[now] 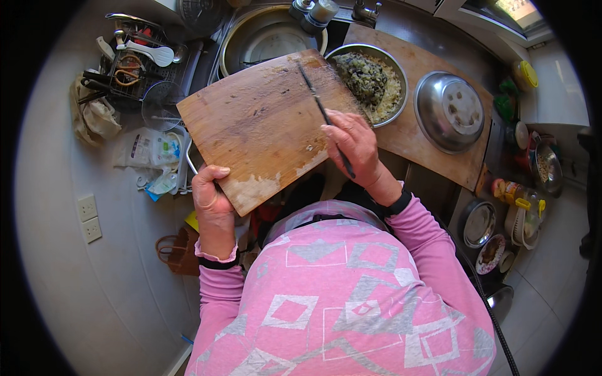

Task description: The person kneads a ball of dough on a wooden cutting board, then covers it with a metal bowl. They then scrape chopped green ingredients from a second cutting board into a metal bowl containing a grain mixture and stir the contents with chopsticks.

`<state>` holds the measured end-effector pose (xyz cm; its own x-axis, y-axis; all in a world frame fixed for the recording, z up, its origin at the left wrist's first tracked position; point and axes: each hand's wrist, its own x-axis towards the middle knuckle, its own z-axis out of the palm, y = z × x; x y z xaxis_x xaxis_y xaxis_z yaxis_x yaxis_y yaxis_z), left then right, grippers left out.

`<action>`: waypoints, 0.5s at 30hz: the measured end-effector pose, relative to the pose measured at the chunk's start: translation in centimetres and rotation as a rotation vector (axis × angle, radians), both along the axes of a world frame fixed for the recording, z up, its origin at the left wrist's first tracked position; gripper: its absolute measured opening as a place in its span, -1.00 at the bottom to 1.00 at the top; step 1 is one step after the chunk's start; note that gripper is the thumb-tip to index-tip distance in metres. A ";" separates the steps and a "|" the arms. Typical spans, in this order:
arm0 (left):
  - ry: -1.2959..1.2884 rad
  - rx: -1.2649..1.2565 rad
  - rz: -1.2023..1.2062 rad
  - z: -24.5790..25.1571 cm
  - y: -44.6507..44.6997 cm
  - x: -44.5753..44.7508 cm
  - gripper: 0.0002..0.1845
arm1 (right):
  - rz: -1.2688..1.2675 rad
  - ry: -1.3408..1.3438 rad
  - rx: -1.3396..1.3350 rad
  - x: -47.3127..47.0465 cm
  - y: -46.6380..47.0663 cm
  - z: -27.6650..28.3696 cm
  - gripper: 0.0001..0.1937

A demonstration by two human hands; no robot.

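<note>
My left hand (211, 192) grips the near left corner of a wooden cutting board (263, 117), thumb on top. The board is raised and slanted, with wet smears and small dark scraps on its face. In my right hand (350, 145) is a knife (316, 96), seen nearly edge-on, its blade lying over the board's right part. Just beyond the board's right edge stands a metal bowl (403, 101). Dark green chopped vegetable (361, 77) is heaped in it on a pale crumbly food (389, 91). The board hides part of the bowl's left rim.
A large wooden board (432, 160) on the counter carries the bowl and an upturned metal basin (449, 113). Behind is a sink with a wide metal basin (225, 47) near the faucet (366, 13). A utensil rack (136, 61) stands left; jars and dishes (491, 254) line the right.
</note>
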<state>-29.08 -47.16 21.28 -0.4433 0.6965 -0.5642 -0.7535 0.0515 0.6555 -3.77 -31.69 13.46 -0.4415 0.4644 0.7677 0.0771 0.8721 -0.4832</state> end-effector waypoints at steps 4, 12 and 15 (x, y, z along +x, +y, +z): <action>-0.023 0.023 -0.047 0.2 0.7 0.3 -0.24 | 0.142 -0.045 0.059 -3.2 -0.5 1.4 -0.67; 0.057 -0.003 -0.006 0.8 -0.3 -0.4 -0.25 | -0.274 -0.192 -0.104 2.6 3.0 -2.8 -0.70; 0.056 -0.012 0.026 0.3 -0.2 -1.2 -0.27 | -0.233 -0.131 -0.136 3.1 2.7 -2.4 -0.69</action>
